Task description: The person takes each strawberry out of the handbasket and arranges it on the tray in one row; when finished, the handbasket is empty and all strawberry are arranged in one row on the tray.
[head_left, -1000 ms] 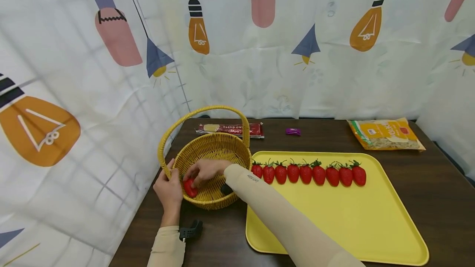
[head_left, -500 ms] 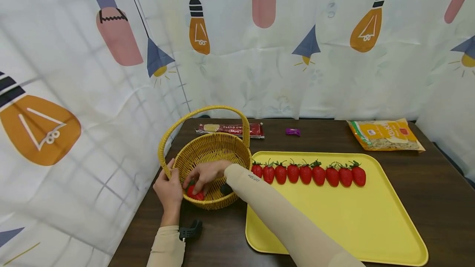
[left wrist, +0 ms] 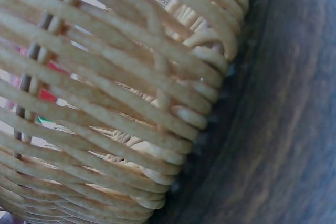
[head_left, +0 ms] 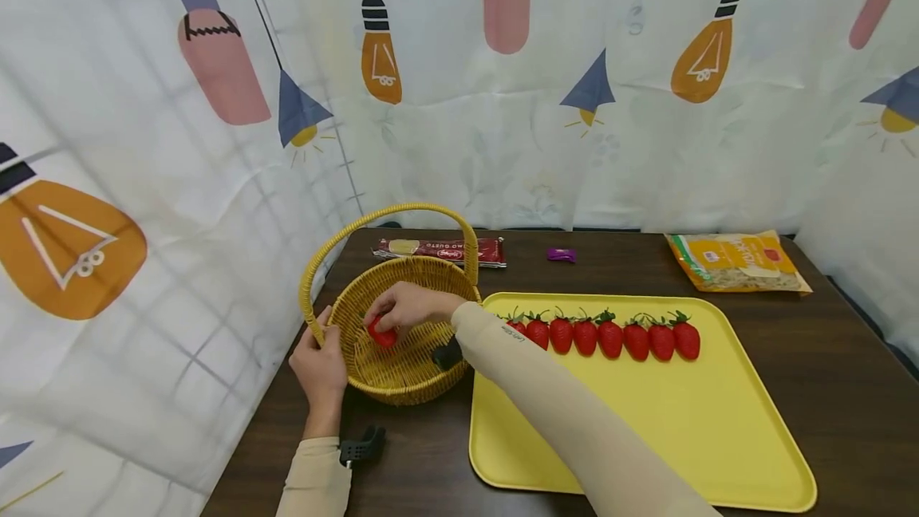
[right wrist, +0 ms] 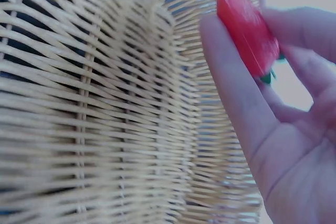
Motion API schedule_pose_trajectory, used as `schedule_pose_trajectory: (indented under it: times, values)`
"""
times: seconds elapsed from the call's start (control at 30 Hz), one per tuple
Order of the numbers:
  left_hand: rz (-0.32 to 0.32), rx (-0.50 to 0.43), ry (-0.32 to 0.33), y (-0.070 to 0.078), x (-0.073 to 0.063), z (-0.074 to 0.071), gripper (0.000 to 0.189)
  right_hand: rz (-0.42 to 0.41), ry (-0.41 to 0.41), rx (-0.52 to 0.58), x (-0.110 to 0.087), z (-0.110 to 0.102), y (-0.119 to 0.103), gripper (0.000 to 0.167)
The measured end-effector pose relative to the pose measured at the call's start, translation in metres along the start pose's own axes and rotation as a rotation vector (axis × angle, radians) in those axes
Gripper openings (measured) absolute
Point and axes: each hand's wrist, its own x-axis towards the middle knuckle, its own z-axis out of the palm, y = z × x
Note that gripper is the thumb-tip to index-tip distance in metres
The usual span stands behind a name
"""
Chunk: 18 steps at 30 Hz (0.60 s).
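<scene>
A strawberry point(right wrist: 247, 32) with a green leafy end is pinched between the thumb and fingers of my right hand point(head_left: 409, 305). In the head view this hand is over the inside of the yellow wicker basket point(head_left: 402, 397), near its left side. My left hand point(head_left: 319, 361) grips the basket's left side where the tall handle point(head_left: 388, 214) joins the rim. The left wrist view shows only the woven outer wall point(left wrist: 105, 93) close up, with a bit of red behind the gaps; the left hand is out of that view. No other strawberry shows inside the basket.
A yellow tray point(head_left: 639, 429) lies right of the basket, with a row of several strawberries point(head_left: 610, 339) along its far edge. Behind stand a red snack packet point(head_left: 488, 252), a small purple candy point(head_left: 562, 255) and an orange-yellow food bag point(head_left: 739, 262). A patterned curtain hangs behind the table.
My right hand has lifted the strawberry from the basket's near left part, up and away from me. My left hand keeps its grip on the basket.
</scene>
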Motion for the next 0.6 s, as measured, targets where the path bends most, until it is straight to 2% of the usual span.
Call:
schedule_pose_trajectory:
  times: [0.17,0.4,0.6]
  values:
    - [0.006,0.009,0.013,-0.001,0.001,0.002,0.031,-0.04,0.116,-0.022,-0.02,-0.01,-0.007,0.029]
    - [-0.019,0.004,-0.007,-0.003,0.0,0.003,0.032,-0.079,0.172,-0.111,-0.048,-0.012,-0.005,0.03]
    - [-0.002,-0.01,0.002,-0.003,0.001,0.002,0.032,-0.112,0.238,-0.057,-0.072,-0.008,0.002,0.029]
